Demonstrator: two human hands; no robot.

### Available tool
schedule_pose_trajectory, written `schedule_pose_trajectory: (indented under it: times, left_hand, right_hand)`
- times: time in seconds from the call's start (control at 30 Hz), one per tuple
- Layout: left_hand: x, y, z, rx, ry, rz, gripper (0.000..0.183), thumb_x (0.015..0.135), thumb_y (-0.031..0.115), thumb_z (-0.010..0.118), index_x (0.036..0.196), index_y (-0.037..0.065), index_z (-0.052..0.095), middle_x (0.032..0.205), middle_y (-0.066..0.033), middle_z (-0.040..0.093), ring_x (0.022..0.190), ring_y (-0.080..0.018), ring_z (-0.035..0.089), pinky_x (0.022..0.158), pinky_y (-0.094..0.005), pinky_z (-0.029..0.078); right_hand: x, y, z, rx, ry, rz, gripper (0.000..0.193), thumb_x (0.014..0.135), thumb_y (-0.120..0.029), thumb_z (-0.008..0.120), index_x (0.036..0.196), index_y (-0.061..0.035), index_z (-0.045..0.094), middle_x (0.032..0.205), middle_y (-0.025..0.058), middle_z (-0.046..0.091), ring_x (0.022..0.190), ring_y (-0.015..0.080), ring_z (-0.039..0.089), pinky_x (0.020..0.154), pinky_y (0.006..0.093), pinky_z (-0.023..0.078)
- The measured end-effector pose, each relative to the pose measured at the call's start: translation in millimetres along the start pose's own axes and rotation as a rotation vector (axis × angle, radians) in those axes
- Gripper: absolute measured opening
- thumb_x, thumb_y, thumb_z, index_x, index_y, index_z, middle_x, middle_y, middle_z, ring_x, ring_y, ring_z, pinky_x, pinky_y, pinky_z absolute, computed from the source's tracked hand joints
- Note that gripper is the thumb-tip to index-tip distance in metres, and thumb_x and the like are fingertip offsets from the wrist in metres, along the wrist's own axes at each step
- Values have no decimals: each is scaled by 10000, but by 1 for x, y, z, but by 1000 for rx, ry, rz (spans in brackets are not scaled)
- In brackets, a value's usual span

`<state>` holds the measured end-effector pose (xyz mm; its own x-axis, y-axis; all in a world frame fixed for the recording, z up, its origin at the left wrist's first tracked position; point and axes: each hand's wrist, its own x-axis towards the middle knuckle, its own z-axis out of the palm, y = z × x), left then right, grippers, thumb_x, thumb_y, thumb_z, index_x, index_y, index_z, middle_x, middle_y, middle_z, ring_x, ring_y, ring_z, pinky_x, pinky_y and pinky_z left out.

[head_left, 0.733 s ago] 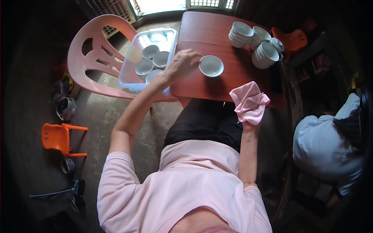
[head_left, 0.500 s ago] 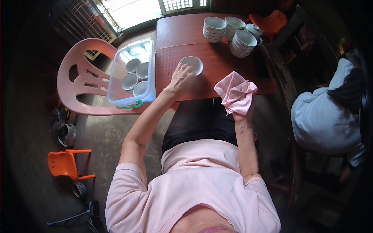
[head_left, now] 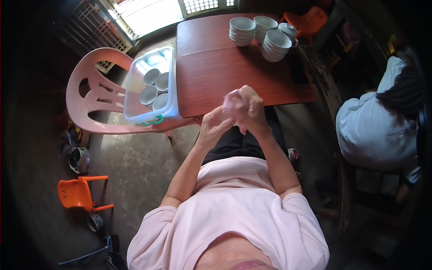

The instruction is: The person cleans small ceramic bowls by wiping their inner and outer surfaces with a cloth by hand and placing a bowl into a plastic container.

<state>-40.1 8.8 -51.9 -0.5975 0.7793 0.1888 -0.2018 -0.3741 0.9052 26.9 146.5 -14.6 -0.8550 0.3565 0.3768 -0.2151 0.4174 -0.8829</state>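
Just off the table's near edge my two hands meet in front of my body. My right hand [head_left: 253,112] is closed on a pink cloth [head_left: 231,100], which is bunched up and blurred by motion. My left hand [head_left: 213,128] curls in from the other side, around a small bowl that the cloth and fingers almost wholly hide. At the table's far right stand several stacks of white bowls [head_left: 242,24], beside a lidded white cup [head_left: 288,30]. More bowls [head_left: 149,95] sit in a clear plastic bin [head_left: 128,108] to the left.
The red-brown table [head_left: 211,67] lies straight ahead. A pink plastic chair [head_left: 81,90] carries the bin at its left side. An orange small chair [head_left: 74,192] stands on the floor at the left, another orange chair [head_left: 310,20] at the far right. A person in a white shirt [head_left: 369,130] sits at the right.
My left hand has lifted the bowl off the table and drawn it toward me. My right hand has brought the cloth leftward to it.
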Motion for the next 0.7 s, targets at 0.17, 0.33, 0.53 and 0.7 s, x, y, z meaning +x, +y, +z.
schedule_pose_trajectory:
  times: [0.17,0.33,0.53,0.7]
  left_hand:
    - [-7,8,5,74,98,-19,138,865,119,654,906,-6,610,816,-3,613,777,-55,549,690,-221,453]
    - [-19,5,4,185,145,89,137,853,122,657,865,1,593,812,-12,610,748,-74,557,675,-219,452]
    - [-18,0,1,-479,130,49,204,877,97,623,1049,-11,608,999,-73,641,942,-122,579,873,-292,432]
    - [-21,-4,-13,-232,100,41,149,864,92,633,972,-10,621,913,-37,649,830,-110,598,772,-248,466]
  right_hand:
    - [2,-4,13,438,210,205,226,843,-266,560,804,-46,590,684,50,534,629,109,544,553,293,436]
    - [2,-11,21,-549,27,-465,259,832,-280,582,711,-51,577,682,38,561,690,131,571,577,309,445]
    - [-11,21,47,1371,366,439,387,929,-492,435,994,-134,567,858,-3,605,813,139,612,692,289,526]
    - [0,-4,26,32,73,41,176,794,-238,599,775,-64,621,671,56,528,628,145,559,553,300,445]
